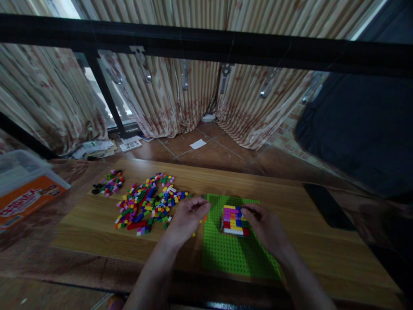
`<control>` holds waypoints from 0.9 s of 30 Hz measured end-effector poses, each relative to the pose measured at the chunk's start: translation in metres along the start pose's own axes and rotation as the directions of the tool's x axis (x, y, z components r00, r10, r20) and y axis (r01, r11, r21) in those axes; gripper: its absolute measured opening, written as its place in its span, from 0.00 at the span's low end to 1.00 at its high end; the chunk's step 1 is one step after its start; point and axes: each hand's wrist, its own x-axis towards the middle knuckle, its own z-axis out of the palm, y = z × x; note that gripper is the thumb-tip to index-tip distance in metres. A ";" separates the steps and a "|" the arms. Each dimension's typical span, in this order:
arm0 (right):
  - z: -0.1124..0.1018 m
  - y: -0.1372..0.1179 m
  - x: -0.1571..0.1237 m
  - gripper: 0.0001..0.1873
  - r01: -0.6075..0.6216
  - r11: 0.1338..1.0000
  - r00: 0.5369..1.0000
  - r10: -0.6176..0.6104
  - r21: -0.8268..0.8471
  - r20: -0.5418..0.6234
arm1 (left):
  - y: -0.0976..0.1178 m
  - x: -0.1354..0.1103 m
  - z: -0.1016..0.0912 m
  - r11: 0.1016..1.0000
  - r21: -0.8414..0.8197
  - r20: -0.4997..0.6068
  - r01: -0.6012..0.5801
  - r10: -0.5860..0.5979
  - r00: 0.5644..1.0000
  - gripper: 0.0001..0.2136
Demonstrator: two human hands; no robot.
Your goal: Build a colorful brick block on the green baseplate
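A green studded baseplate (222, 258) lies on the wooden table. On it stands a compact block of toy bricks (232, 220), its top a patchwork of pink, yellow, red, blue and white. My right hand (267, 226) is at the block's right side, fingers curled and tips at its upper right corner; whatever they pinch is hidden. My left hand (189, 219) hovers by the baseplate's left edge, thumb and forefinger pinched together, with anything between them too small to make out. Left of that hand spreads a pile of loose toy bricks (158, 204).
A smaller heap of bricks (111, 183) sits at the table's far left. A clear plastic box with an orange label (29, 193) stands beside the table (87, 234). At the right lies a black phone-like slab (327, 206). A black metal bar (206, 38) crosses above, before striped curtains.
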 end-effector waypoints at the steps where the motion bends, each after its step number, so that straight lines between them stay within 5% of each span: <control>1: 0.000 0.000 0.000 0.19 -0.001 1.000 1.000 0.001 -0.003 0.002 | 0.001 0.000 -0.001 1.000 -0.006 -0.008 0.004 -0.004 1.000 0.14; 17: 0.004 -0.003 -0.002 0.18 -0.098 0.994 0.995 0.100 0.050 -0.031 | 0.007 -0.004 -0.021 1.000 0.019 -0.118 0.020 -0.018 0.993 0.13; 27: -0.005 0.002 -0.004 0.22 -0.067 0.997 0.997 0.069 0.035 -0.035 | -0.001 0.002 -0.054 0.940 0.340 -0.246 -0.039 0.129 0.961 0.10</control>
